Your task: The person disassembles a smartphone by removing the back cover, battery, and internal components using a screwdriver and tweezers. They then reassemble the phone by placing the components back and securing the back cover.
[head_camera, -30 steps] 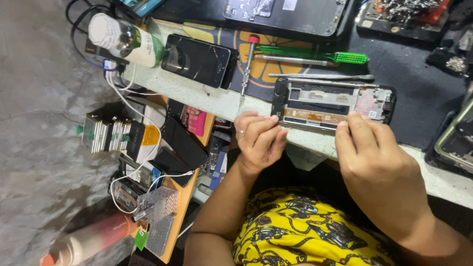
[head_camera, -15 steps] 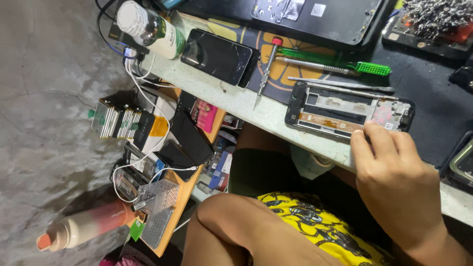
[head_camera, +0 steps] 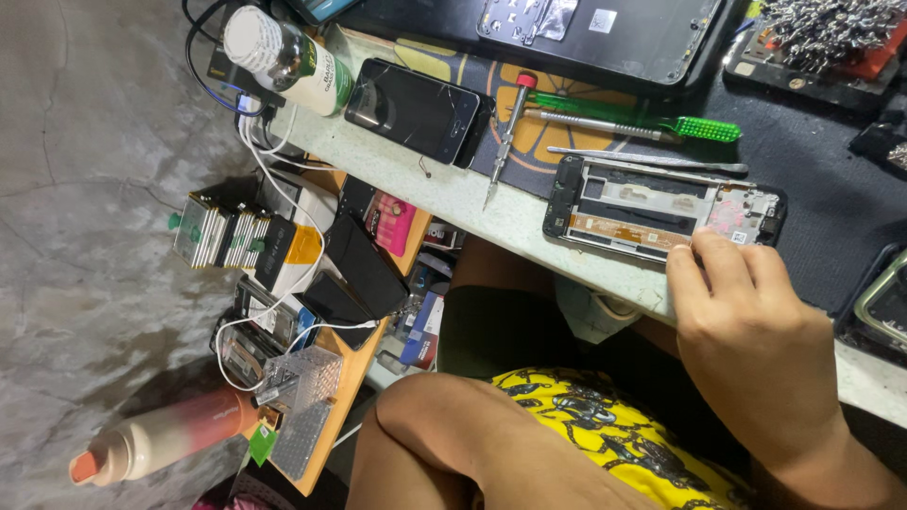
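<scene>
Pale stone-like table (head_camera: 491, 212) edge runs across my view, with a dark mat (head_camera: 831, 217) laid over its far part; below it lies a grey, stained concrete floor (head_camera: 85, 236). A low wooden shelf (head_camera: 345, 378) beside the knee carries phones, battery packs (head_camera: 222, 234) and white cables (head_camera: 283, 203).

My right hand (head_camera: 756, 340) rests at the table edge, fingers (head_camera: 704, 260) loosely spread and touching the near corner of the opened phone frame (head_camera: 661, 210); the grip is apart, pressing on the frame rather than clamped round it. The frame lies flat on the table, half on the mat, its inner side up. Just beyond it lies a pair of tweezers (head_camera: 652, 161), then a green-handled screwdriver (head_camera: 642, 123), and to its left a red-capped precision screwdriver (head_camera: 505, 142) pointing toward the table edge. A black phone with a cracked screen (head_camera: 416, 109) sits near a white bottle (head_camera: 283, 57). A pink bottle (head_camera: 170, 439) lies on the floor.

Compared with one second ago: my left hand, then curled at the frame's left end, has gone from view, so its grip is not visible; only the forearm (head_camera: 444, 444) crosses low. The right hand has slid toward the frame's right end, and the frame itself has stayed in place.
</scene>
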